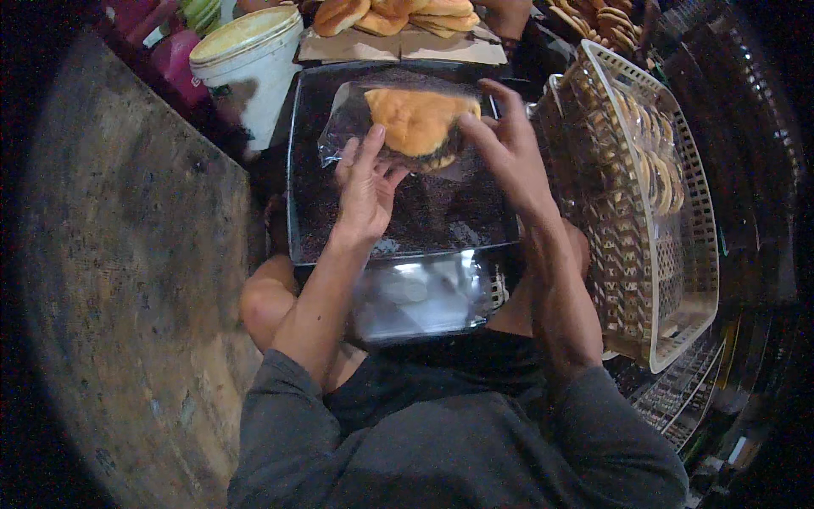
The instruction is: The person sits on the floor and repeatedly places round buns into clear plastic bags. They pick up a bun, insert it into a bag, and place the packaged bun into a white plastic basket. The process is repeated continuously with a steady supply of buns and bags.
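A golden-brown flat bread bun [413,120] lies in a clear plastic bag [339,127], held up over a black tray [424,208]. My left hand [367,187] is closed on the bag's left and lower side, its thumb on the front of the bun. At the bun's right end, my right hand [509,148] presses its thumb side against the edge, with the index finger reaching up; these fingers are slightly blurred. Something darker and a second pale edge show under the bun. Across my lap lies a stack of clear plastic bags [420,293].
Beyond the tray, several buns [398,17] are piled on cardboard [398,51]. A white bucket [250,81] stands at the far left. To the right, a tilted cream plastic basket [661,339] holds bagged breads [657,178]. A worn wooden board [144,280] fills the left side.
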{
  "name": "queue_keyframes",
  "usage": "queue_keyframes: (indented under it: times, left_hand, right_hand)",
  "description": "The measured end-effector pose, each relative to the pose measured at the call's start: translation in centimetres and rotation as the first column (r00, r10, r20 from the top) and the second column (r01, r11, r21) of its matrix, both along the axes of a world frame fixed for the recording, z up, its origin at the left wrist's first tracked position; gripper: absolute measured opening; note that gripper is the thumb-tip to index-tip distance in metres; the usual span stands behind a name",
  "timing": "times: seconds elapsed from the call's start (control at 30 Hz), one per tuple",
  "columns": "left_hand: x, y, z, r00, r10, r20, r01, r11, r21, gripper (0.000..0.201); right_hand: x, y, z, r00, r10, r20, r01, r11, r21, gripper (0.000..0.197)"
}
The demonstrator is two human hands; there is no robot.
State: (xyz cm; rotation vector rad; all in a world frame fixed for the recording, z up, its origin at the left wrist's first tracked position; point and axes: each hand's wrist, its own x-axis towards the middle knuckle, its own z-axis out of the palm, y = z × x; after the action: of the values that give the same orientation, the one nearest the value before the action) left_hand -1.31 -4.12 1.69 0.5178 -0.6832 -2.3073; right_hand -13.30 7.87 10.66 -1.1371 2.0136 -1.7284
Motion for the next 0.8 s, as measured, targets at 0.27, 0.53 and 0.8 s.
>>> queue_keyframes:
  times: [0.27, 0.53, 0.8]
  left_hand:
    - [1.2, -1.1, -0.5, 0.991, 0.06, -0.122, -0.035, 0.98, 0.194, 0.057]
    - [0.9, 1.9, 2.2, 0.911, 0.09, 0.401, -0.051, 0.993, -0.106, 0.07]
    - [-0.6, 4.7, -2.7, 0.417, -0.172, 0.893, 0.901, 0.207, -0.381, 0.057]
  right_hand:
    - [3.5, -0.3, 1.2, 0.57, -0.124, -0.812, 0.134, 0.989, -0.056, 0.036]
    - [2.8, -2.2, -0.3, 0.555, 0.335, -0.761, 0.217, 0.826, 0.521, 0.081]
    - [-22.0, 14.8, 17.1, 0.462, 0.158, -0.873, 0.0, 0.984, 0.178, 0.038]
